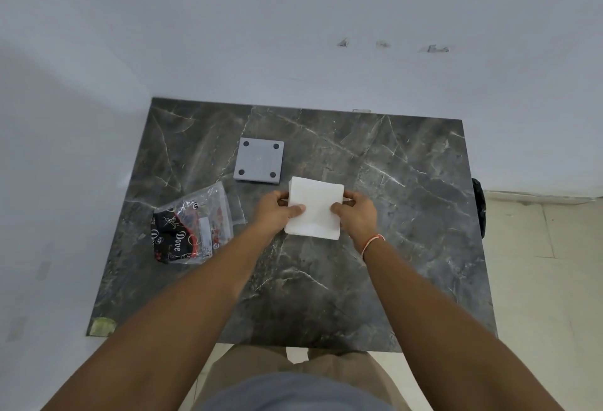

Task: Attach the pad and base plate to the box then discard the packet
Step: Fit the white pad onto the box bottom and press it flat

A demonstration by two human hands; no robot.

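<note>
Your left hand [280,211] and right hand [354,213] both grip the white pad [315,211], one on each side edge, thumbs pressed on its top face and fingers curled underneath; whether the box sits under the pad, you can't tell, it's hidden. The pad is held over the middle of the dark marble table [408,182], tilted slightly. An orange-and-white thread band [372,242] wraps your right wrist. Just beyond the pad, near but apart, the grey square base plate [258,160] lies flat with four dark round feet at its corners. Left of your left hand lies the clear plastic packet [192,226], crumpled, with black-and-red printed material inside reading "Dove"; its white label is too small to read.
</note>
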